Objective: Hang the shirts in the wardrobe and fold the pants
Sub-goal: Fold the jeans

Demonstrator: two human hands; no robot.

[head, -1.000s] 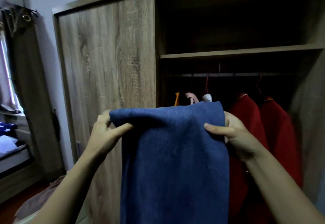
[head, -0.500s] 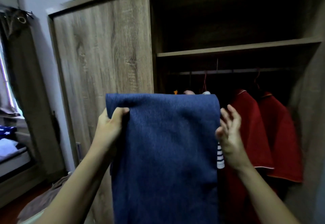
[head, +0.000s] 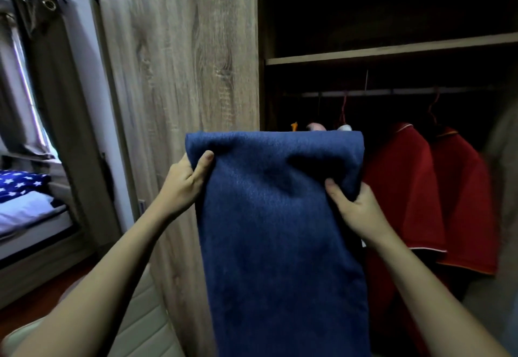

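We list, at the far left, a grey-brown curtain (head: 64, 104) hanging full length, with a metal eyelet (head: 51, 4) near its top. Beside it we note a bright strip of window (head: 26, 76). A pale wall (head: 81, 57) stands just right of the curtain. Below the window we record a bed (head: 36, 247), with a navy cloth with white stars (head: 19, 183) lying on it and a pale blue sheet (head: 25, 211) just beneath that. We enter a reddish-brown floor (head: 36, 303) below the bed. At the bottom left we see a beige ribbed padded item (head: 145, 320), its kind unclear.
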